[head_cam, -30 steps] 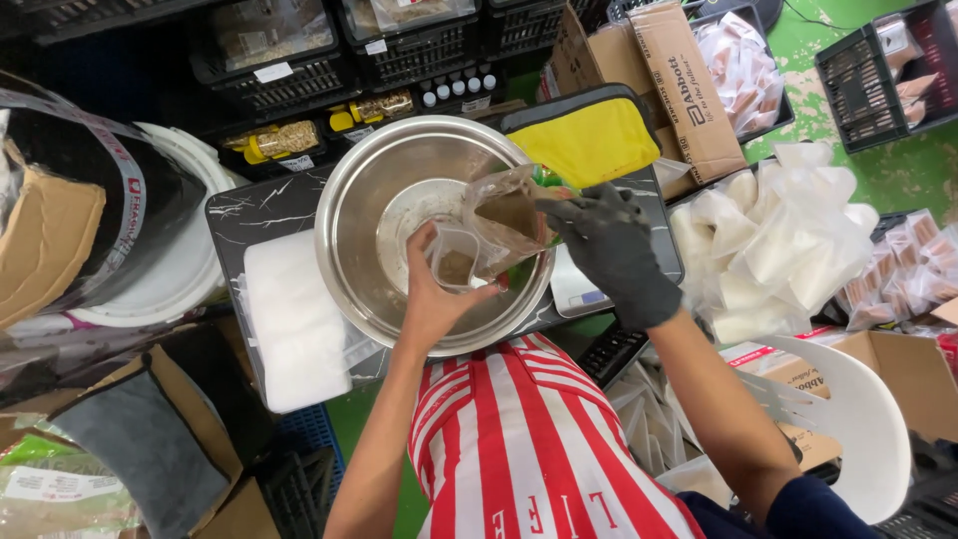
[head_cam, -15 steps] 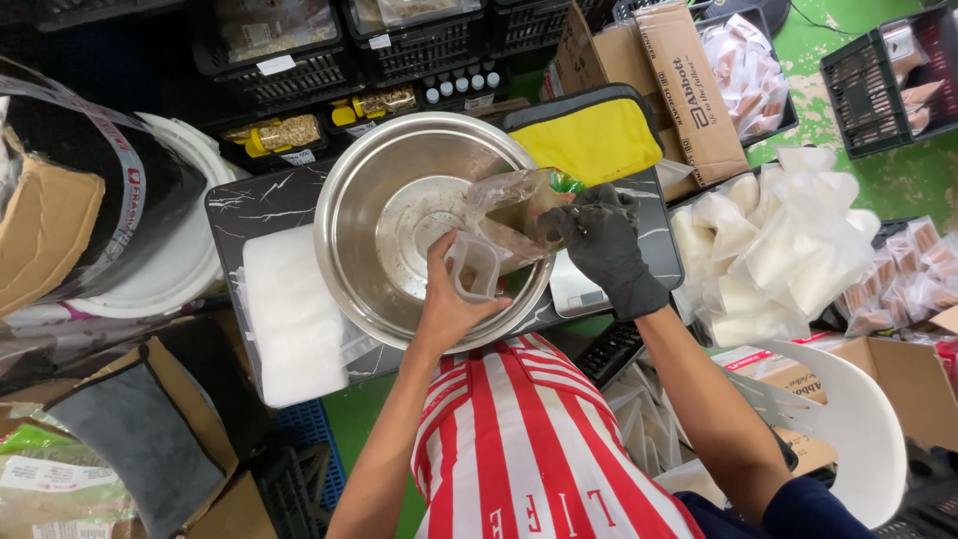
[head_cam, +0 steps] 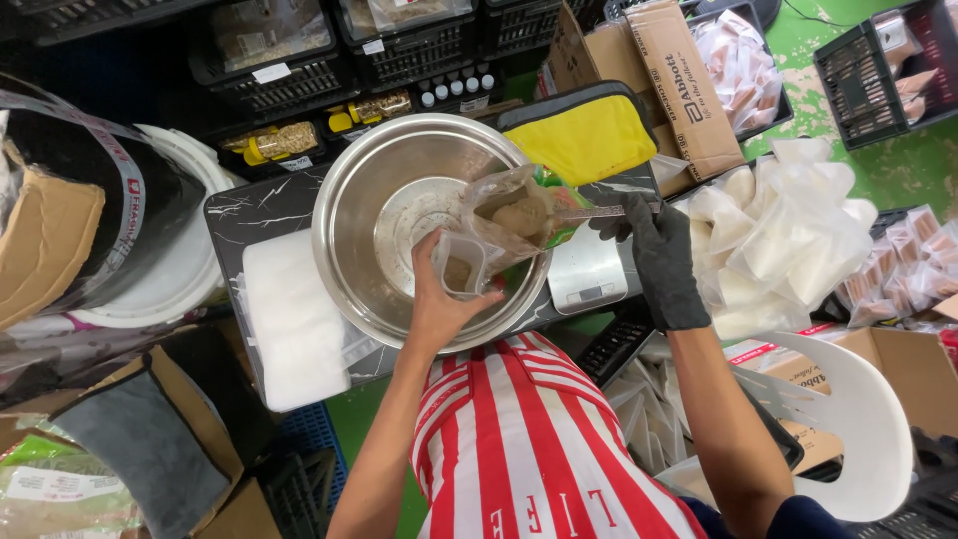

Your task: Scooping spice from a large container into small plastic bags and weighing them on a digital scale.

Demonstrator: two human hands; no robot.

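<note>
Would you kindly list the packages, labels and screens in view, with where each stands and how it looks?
Clear plastic bag: held by the bare left hand over the steel bowl, brown powder inside.
Cardboard box: top right, brown, printed side.
Scale: beside the bowl, silver, small dark screen.
White labels: on black crates, top.
Pile of clear bags: right of the gloved right hand.

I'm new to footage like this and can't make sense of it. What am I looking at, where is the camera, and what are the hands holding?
The camera sits on a person's head and looks straight down, so you see their arms and a red-striped apron. The bare left hand holds a small clear plastic bag open over a large steel bowl. The black-gloved right hand holds a metal spoon carrying brown powder into the bag. The bowl stands on a dark marbled tabletop, beside a small scale and a stack of white bags.
</note>
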